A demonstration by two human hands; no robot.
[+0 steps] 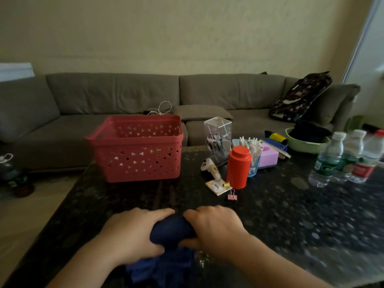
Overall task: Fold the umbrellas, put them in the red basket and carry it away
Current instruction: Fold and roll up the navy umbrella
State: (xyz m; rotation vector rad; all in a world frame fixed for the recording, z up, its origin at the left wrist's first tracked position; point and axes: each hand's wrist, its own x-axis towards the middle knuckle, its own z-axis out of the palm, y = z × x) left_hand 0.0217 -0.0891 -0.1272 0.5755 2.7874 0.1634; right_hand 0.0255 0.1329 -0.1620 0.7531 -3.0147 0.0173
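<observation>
Our dark speckled table (280, 221), loaded

We are seeing it bearing a red basket (137, 150), an orange bottle (238, 167), a pink binder clip (231, 196) and water bottles (328, 161).

Our left hand (133, 231) and right hand (216, 227) side by side, fingers curled, gripping navy umbrella (170, 229); forearms converge.

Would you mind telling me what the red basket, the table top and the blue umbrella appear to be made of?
Red basket: moulded matte plastic, judging by its triangular cut-outs. Table top: probably polished stone, dark, speckled and glossy. Blue umbrella, gripped by the left hand and right hand: soft woven fabric, likely synthetic, since it bunches and creases.
</observation>
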